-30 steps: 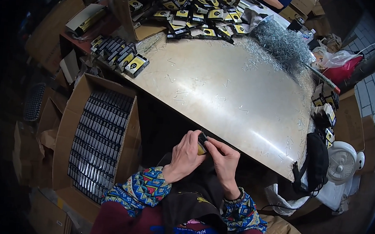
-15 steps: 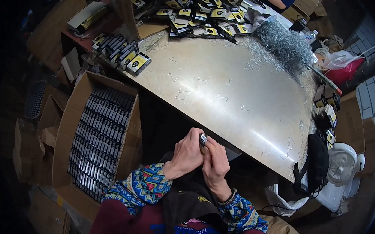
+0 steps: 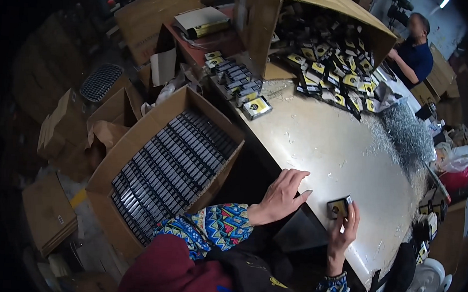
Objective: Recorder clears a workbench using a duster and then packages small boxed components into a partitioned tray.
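A small flat black-and-yellow box (image 3: 337, 208) is gripped between the thumb and fingers of my right hand (image 3: 345, 230), over the near edge of the worktable (image 3: 320, 135). To its left, my left hand (image 3: 280, 198) reaches over the same edge with nothing in it, thumb and fingers apart. Beyond it, a group of similar boxes (image 3: 256, 108) lines the table's left edge. At my left stands an open carton (image 3: 233, 152) packed with rows of dark boxes (image 3: 171, 158).
A large tipped carton (image 3: 252, 29) spills loose boxes (image 3: 329, 71) over the far tabletop. Right of them lies a heap of thin metal wire pieces (image 3: 406, 135), some scattered. A black bag (image 3: 399, 276) and white fan (image 3: 426, 283) are at right. A person (image 3: 416, 58) works beyond.
My hands, together around a small box half a second ago, have separated. The right now has the box over the table; the left is empty. The view has swung left.
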{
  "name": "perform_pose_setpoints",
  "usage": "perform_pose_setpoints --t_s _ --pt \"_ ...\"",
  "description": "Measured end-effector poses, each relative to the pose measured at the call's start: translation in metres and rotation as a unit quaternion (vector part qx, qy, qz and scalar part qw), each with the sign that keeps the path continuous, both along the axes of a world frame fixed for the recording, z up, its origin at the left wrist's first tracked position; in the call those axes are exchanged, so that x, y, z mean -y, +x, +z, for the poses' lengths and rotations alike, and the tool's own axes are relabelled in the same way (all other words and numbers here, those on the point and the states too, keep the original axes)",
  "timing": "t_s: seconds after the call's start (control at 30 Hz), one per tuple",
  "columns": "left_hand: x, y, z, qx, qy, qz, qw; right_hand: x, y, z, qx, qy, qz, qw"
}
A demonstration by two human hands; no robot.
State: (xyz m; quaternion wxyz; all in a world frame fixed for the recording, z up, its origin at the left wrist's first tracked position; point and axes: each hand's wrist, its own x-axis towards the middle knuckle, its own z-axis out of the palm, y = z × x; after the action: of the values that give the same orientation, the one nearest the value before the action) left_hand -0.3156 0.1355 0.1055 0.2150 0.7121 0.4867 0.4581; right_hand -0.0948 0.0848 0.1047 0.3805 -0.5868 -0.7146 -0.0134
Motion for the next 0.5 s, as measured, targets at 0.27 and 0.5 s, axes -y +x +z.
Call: perform_pose_setpoints --t_s 0.27,0.5 --pt "0.026 0.007 -0.008 0.042 -0.022 -0.095 0.994 0.008 -0.002 0.008 -0.088 -0.017 -0.065 0.994" --pt "0.009 0.028 -0.007 0.101 0.011 -0.101 0.990 -0.003 -0.012 -0.005 -0.287 -0.053 0.059 0.955"
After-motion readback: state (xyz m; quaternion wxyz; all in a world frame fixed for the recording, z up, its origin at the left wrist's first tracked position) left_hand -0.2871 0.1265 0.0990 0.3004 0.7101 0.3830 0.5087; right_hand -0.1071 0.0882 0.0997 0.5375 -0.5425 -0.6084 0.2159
